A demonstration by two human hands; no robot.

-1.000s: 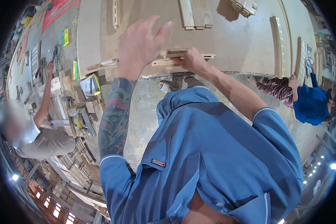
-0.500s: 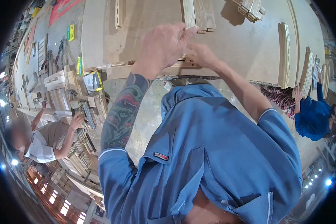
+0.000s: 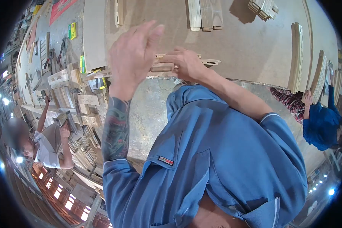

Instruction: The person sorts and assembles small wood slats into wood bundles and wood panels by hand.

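Observation:
My left hand, slightly blurred, is raised over the workbench's near edge with its fingers stretched out and nothing visible in them. Beside it, my right hand has its fingers curled over a narrow pale wooden strip with slots along its side. The strip lies lengthwise along the near edge, and my hands cover part of it. A shorter wooden piece shows just under the right fingers. Farther up the bench, several grooved wooden slats lie side by side, apart from both hands.
Another slat lies at upper left, and a bundle of slats at upper right. Long grooved boards lie to the right. One person works at right, another at left among tools and wood.
My left hand has moved left, away from the slats, which now show their ends fully. My right hand has shifted left and down onto the strip, uncovering its right end.

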